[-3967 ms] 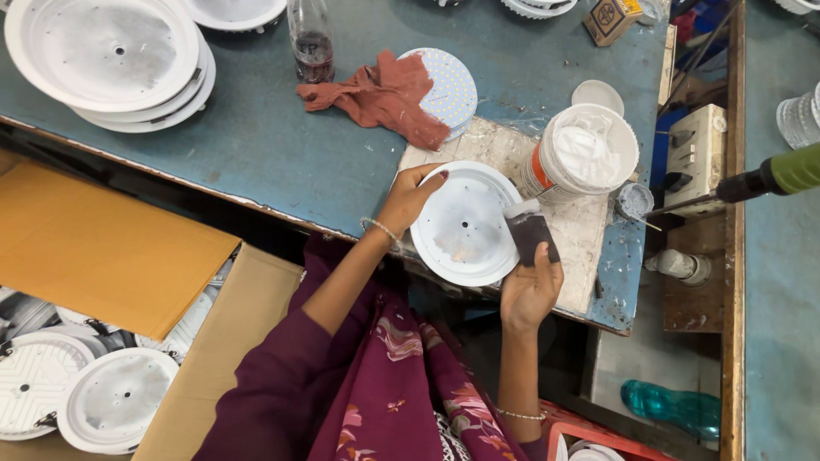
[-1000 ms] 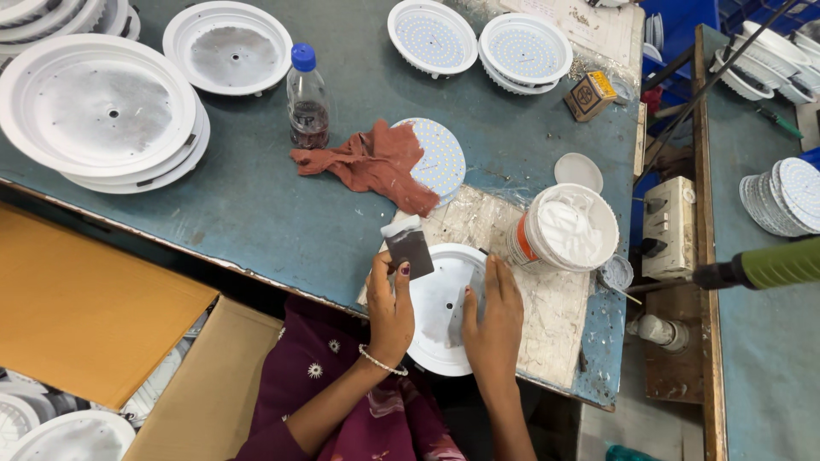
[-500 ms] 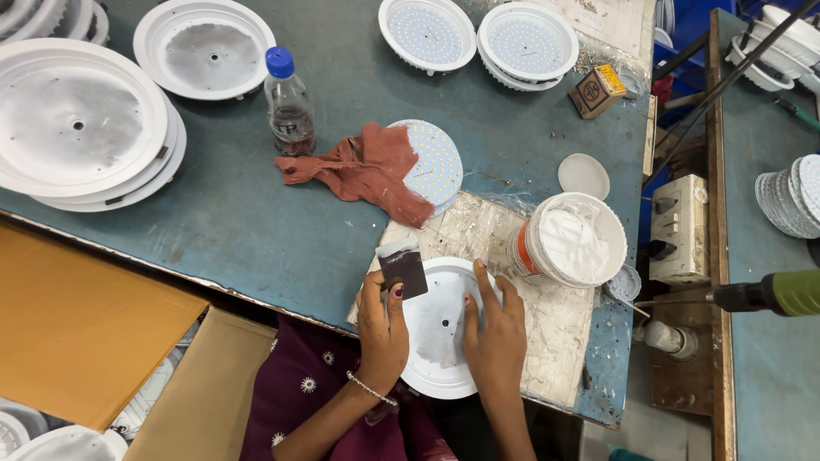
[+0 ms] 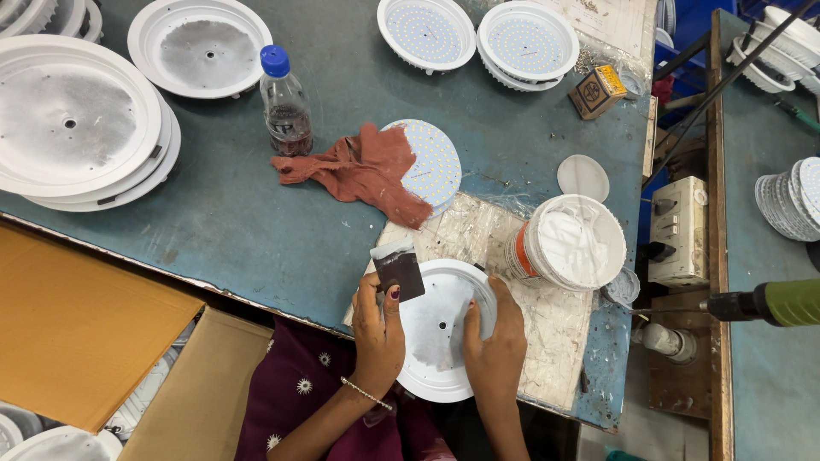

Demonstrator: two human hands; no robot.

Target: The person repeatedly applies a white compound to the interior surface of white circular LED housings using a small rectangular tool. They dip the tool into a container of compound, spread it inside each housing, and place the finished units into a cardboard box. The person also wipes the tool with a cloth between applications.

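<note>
In the head view, a white round housing (image 4: 440, 337) lies on a paste-smeared sheet (image 4: 547, 341) at the near edge of the blue surface (image 4: 256, 222). The left hand (image 4: 378, 329) rests on the housing's left rim, its grip clamped on a small dark card (image 4: 398, 269) that stands up from thumb and fingers, its upper edge coated white. The right hand (image 4: 494, 333) lies flat on the housing's right side, fingers together and pressing down, holding nothing.

Just beyond the housing, to the right, stands an open tub of white paste (image 4: 574, 243), with its round lid (image 4: 583, 177) lying farther back. A reddish cloth (image 4: 363, 171) drapes partly over a disc of small lights (image 4: 436, 158). A plastic bottle with a blue cap (image 4: 284, 102) stands near the cloth. Stacked white housings (image 4: 77, 124) sit at the far left, a single one (image 4: 201, 47) behind the bottle, and two more light discs (image 4: 478, 34) at the back. A small yellow box (image 4: 598, 91) lies near them. A switch box (image 4: 677, 230) is mounted at the right edge, and a green-handled tool (image 4: 769, 304) points in from the right. Brown cardboard (image 4: 77, 333) sits below the surface at the left.
</note>
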